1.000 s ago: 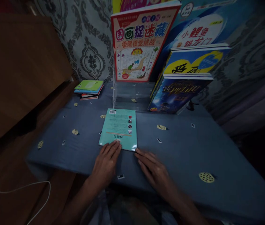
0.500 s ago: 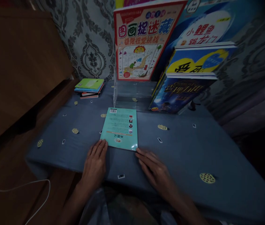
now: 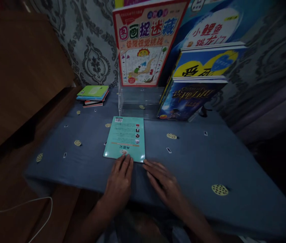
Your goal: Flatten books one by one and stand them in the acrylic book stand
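A thin teal book [image 3: 125, 137] lies flat, back cover up, on the blue patterned tablecloth [image 3: 196, 162]. My left hand [image 3: 119, 182] rests palm down on the cloth, fingers together, its fingertips touching the book's near edge. My right hand [image 3: 163, 184] lies flat beside it, fingers spread, fingertips just right of the book's near right corner. Neither hand holds anything.
A clear acrylic stand [image 3: 139, 101] behind the book carries a large red-framed picture book [image 3: 144, 44]. Blue books [image 3: 196, 87] lean at its right. A small stack of books [image 3: 92, 95] lies at the back left. A wooden panel [image 3: 19, 74] is at left, a white cable [image 3: 26, 206] below.
My left hand slid left off the book's near edge, then came back right so its fingertips touch the edge again. My right hand barely moved.
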The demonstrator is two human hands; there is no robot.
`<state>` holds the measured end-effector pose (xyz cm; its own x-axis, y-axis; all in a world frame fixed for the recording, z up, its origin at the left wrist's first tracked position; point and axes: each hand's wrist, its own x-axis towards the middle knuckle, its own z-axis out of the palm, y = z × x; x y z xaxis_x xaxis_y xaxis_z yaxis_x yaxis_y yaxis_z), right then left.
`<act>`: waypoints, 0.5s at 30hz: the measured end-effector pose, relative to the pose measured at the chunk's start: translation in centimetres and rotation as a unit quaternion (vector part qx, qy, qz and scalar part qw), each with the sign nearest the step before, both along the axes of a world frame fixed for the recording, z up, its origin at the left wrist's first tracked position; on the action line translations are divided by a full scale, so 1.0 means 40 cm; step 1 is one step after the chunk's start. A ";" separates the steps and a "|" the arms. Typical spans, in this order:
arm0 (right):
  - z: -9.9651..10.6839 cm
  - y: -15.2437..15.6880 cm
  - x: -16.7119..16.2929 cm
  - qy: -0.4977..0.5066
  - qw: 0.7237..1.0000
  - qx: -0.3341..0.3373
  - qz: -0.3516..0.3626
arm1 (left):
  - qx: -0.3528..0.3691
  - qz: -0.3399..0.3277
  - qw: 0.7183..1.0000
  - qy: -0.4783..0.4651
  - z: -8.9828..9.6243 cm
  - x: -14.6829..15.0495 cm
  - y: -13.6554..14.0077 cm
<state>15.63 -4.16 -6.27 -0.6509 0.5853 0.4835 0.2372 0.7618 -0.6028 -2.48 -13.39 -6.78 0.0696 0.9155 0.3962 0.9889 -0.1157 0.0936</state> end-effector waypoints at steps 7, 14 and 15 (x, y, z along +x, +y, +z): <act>0.019 -0.001 0.002 -0.004 1.000 -0.021 -0.003 | -0.016 -0.048 0.999 0.015 0.009 0.059 0.028; 0.007 0.003 0.002 0.009 1.000 -0.029 0.006 | -0.021 -0.053 0.998 0.011 0.013 0.058 0.031; 0.007 0.003 0.001 0.012 0.999 -0.029 0.006 | -0.024 -0.054 0.998 0.011 0.016 0.056 0.031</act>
